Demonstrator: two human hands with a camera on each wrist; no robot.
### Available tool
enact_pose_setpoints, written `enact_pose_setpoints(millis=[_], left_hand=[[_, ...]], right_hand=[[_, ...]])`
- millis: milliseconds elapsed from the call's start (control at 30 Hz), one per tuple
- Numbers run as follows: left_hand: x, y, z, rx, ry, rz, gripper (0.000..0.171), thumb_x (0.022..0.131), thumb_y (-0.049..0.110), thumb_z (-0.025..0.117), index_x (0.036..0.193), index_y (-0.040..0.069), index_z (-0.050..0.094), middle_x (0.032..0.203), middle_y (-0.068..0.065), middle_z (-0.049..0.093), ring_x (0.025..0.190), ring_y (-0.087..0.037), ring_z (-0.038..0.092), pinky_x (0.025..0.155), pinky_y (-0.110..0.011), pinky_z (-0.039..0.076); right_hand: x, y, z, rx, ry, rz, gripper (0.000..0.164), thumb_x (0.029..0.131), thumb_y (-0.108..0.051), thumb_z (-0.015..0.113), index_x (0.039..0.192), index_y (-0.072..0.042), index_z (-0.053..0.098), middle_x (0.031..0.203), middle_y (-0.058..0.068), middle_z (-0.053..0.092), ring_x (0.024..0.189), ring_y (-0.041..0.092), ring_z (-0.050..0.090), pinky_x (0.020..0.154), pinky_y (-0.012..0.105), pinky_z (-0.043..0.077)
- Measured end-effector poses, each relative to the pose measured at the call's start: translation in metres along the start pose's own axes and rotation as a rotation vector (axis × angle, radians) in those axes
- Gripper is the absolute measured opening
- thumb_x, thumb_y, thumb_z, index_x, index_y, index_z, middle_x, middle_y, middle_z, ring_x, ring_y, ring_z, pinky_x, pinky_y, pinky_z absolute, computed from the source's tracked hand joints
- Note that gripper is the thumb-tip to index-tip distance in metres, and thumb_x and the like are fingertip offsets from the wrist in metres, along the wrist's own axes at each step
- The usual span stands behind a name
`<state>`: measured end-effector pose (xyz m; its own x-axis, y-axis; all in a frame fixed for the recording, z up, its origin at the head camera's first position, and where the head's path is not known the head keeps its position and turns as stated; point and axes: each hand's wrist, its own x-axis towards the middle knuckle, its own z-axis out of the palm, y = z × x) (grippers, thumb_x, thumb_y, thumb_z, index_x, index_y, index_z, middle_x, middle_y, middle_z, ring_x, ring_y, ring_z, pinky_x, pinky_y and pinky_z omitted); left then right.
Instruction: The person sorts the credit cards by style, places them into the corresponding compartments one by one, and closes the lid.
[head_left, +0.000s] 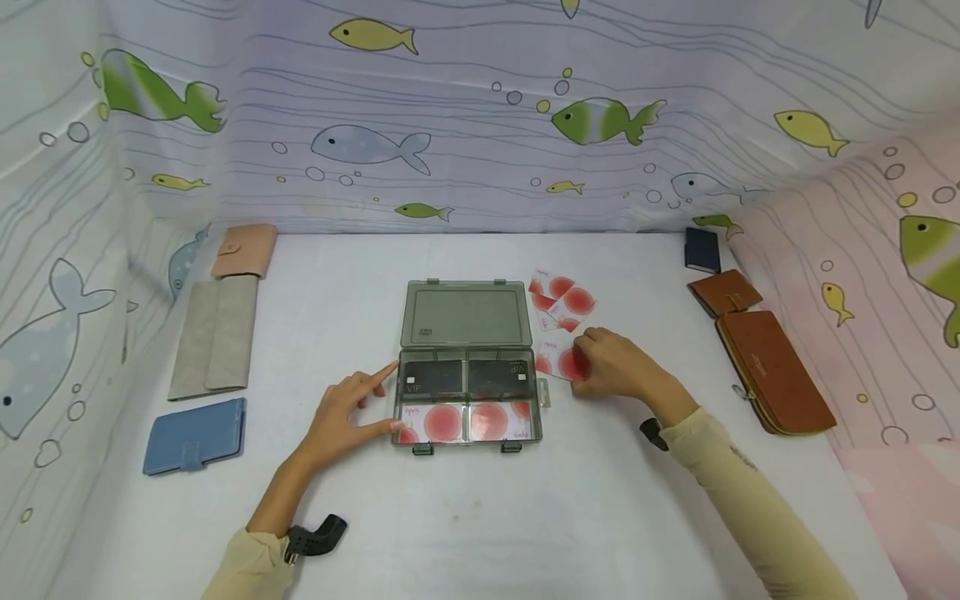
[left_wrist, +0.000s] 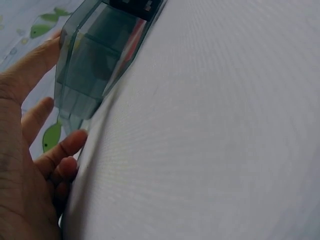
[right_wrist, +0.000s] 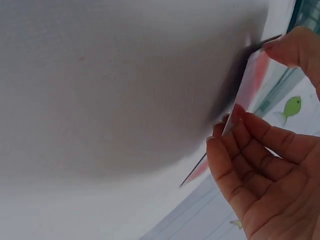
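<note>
A translucent grey-green plastic box lies with its lid folded back. Two black VIP cards fill its rear compartments; two white cards with red circles lie in the front ones. My left hand touches the box's left side, thumb and index finger spread along it. Right of the box, my right hand pinches a red-and-white card by its edges. In the right wrist view that card stands tilted above the cloth between thumb and fingers. Behind it lie several similar loose cards.
On the left side lie a pink wallet, a grey wallet and a blue wallet. Along the right are a dark blue booklet, a small brown wallet and a brown zip purse. Fish-patterned curtains surround the white table.
</note>
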<state>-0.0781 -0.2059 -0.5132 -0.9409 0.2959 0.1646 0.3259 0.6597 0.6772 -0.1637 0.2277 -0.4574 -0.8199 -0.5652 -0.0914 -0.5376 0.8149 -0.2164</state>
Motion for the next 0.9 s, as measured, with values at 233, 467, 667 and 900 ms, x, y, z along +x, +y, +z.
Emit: enact_pose_setpoints(millis=[233, 467, 667, 900], left_hand=[[0.000, 0.000, -0.001, 0.009, 0.005, 0.005, 0.085, 0.074, 0.034, 0.085, 0.150, 0.028, 0.046, 0.096, 0.007, 0.054, 0.077, -0.009, 0.037, 0.076, -0.037, 0.024], [0.001, 0.001, -0.001, 0.002, 0.019, 0.026, 0.085, 0.073, 0.032, 0.085, 0.149, 0.026, 0.048, 0.096, 0.005, 0.056, 0.076, -0.009, 0.038, 0.076, -0.037, 0.025], [0.001, 0.001, -0.001, 0.012, 0.016, 0.034, 0.084, 0.073, 0.032, 0.085, 0.149, 0.027, 0.048, 0.096, 0.005, 0.056, 0.076, -0.010, 0.039, 0.075, -0.037, 0.025], [0.002, 0.003, -0.001, 0.010, 0.007, 0.026, 0.084, 0.074, 0.033, 0.085, 0.149, 0.028, 0.048, 0.095, 0.005, 0.055, 0.076, -0.010, 0.038, 0.076, -0.038, 0.025]], right_hand=[[-0.016, 0.004, -0.015, 0.079, 0.135, -0.035, 0.044, 0.068, -0.023, 0.082, 0.101, 0.002, 0.067, 0.094, 0.011, 0.063, 0.087, 0.025, 0.059, 0.079, 0.041, 0.054], [-0.024, -0.017, -0.022, 0.099, 0.211, -0.186, 0.051, 0.065, -0.022, 0.084, 0.107, 0.003, 0.067, 0.105, 0.012, 0.065, 0.095, 0.024, 0.061, 0.082, 0.040, 0.055], [-0.021, -0.047, -0.019, 0.066, 0.242, -0.328, 0.049, 0.066, -0.025, 0.082, 0.106, 0.001, 0.068, 0.102, 0.008, 0.064, 0.091, 0.019, 0.060, 0.077, 0.032, 0.055], [-0.016, -0.079, -0.011, -0.017, 0.174, -0.415, 0.046, 0.070, -0.028, 0.079, 0.106, -0.001, 0.068, 0.101, 0.006, 0.062, 0.087, 0.016, 0.057, 0.074, 0.028, 0.053]])
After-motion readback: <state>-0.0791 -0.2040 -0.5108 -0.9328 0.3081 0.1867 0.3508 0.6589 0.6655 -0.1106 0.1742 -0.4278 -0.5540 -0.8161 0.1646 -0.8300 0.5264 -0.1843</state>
